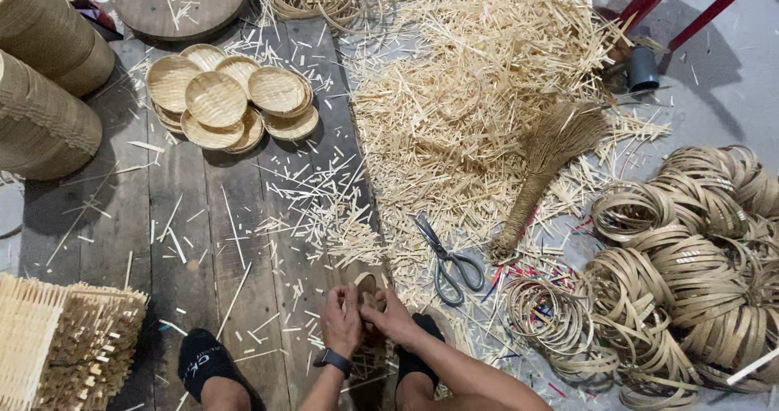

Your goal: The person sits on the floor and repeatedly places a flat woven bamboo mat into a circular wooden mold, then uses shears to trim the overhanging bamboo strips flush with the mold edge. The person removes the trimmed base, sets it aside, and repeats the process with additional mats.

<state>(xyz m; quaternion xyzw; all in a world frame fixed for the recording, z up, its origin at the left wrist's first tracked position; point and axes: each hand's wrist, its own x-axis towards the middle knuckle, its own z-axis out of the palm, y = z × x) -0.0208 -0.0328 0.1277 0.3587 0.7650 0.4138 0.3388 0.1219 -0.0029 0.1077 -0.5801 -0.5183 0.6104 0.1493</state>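
Scissors, one pair; two hands

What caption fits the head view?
Both hands pinch a small bamboo ring beside scissors and scattered offcuts.

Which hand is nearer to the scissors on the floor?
Right. The right hand is just down-left of the scissors, while the left hand sits beyond it, farther left.

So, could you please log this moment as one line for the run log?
left hand: on bamboo ring | right hand: on same ring | scissors: on floor, right of hands | woven trays: stacked, far left
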